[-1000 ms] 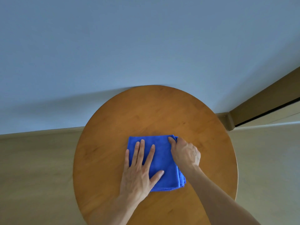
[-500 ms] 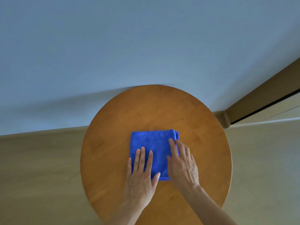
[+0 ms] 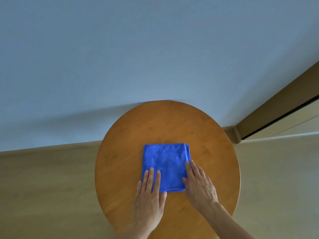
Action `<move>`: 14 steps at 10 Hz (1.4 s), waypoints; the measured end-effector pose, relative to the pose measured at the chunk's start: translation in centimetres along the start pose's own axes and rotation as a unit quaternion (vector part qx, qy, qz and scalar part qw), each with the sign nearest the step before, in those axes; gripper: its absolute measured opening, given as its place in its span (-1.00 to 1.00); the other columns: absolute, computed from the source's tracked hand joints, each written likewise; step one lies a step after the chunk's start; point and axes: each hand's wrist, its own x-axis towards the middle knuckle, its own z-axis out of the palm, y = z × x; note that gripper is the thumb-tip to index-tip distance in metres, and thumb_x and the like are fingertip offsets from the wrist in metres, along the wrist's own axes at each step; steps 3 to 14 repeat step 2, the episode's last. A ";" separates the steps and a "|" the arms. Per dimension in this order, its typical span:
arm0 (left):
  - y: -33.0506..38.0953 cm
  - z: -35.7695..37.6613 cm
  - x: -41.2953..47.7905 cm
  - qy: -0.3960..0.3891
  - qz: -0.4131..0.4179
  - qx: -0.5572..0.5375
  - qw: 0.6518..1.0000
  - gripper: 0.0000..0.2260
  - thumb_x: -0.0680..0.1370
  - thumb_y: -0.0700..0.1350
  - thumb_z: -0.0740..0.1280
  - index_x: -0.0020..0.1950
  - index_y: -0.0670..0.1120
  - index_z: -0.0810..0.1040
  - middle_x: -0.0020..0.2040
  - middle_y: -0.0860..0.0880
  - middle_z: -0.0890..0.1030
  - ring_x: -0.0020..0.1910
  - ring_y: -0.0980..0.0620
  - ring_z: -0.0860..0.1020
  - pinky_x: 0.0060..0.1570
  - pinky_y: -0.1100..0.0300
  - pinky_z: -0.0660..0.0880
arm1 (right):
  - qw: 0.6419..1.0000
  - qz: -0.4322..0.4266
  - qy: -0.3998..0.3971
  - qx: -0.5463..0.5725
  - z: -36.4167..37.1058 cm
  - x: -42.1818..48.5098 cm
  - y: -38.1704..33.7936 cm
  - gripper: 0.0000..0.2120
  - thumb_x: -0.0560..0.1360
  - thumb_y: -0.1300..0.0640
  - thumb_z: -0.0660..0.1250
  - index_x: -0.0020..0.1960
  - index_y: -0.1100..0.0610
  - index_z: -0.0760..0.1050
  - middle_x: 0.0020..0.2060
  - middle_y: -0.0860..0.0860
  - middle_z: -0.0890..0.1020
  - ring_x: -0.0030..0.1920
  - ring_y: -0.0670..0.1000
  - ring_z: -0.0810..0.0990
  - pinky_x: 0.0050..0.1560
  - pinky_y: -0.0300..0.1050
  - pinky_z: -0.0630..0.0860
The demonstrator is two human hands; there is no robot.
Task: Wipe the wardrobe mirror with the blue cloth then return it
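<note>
Ahead of you a plain, pale blue-grey wall (image 3: 138, 49) fills the upper half of the frame. A round wooden table (image 3: 164, 121) stands at lower centre, its far edge at the wall; you cannot tell whether they touch. It throws a soft shadow (image 3: 77, 118) onto the wall to its left. Light wood floor (image 3: 43, 187) shows at lower left and lower right. At the right edge a tan door frame (image 3: 284, 107) slants upward, a dark gap (image 3: 279, 120) running along its lower side.
</note>
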 end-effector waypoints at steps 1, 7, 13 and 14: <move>0.3 -2.9 -1.0 -0.014 -0.024 -0.063 0.998 -0.40 0.71 0.18 -0.06 0.61 0.09 -0.37 0.66 0.05 -0.30 0.63 0.08 -0.28 0.62 0.15 -0.05 | 0.997 -0.025 0.040 0.061 -3.1 -1.7 -1.0 -0.53 0.69 -0.04 0.09 0.56 0.05 0.19 0.50 -0.10 0.34 0.43 -0.07 0.34 0.33 -0.18 0.40; 1.2 -7.6 -2.4 -0.004 -0.026 -0.151 0.988 -0.42 0.72 0.14 0.05 0.66 0.12 -0.15 0.68 0.08 -0.10 0.64 0.14 -0.04 0.48 0.35 0.09 | 0.990 -0.035 0.058 0.127 -6.7 -4.3 -2.5 -0.60 0.66 0.01 0.16 0.48 0.02 0.35 0.39 -0.16 0.46 0.33 -0.10 0.43 0.19 -0.23 0.45; 1.2 -7.6 -2.4 -0.004 -0.026 -0.151 0.988 -0.42 0.72 0.14 0.05 0.66 0.12 -0.15 0.68 0.08 -0.10 0.64 0.14 -0.04 0.48 0.35 0.09 | 0.990 -0.035 0.058 0.127 -6.7 -4.3 -2.5 -0.60 0.66 0.01 0.16 0.48 0.02 0.35 0.39 -0.16 0.46 0.33 -0.10 0.43 0.19 -0.23 0.45; 1.2 -7.6 -2.4 -0.004 -0.026 -0.151 0.988 -0.42 0.72 0.14 0.05 0.66 0.12 -0.15 0.68 0.08 -0.10 0.64 0.14 -0.04 0.48 0.35 0.09 | 0.990 -0.035 0.058 0.127 -6.7 -4.3 -2.5 -0.60 0.66 0.01 0.16 0.48 0.02 0.35 0.39 -0.16 0.46 0.33 -0.10 0.43 0.19 -0.23 0.45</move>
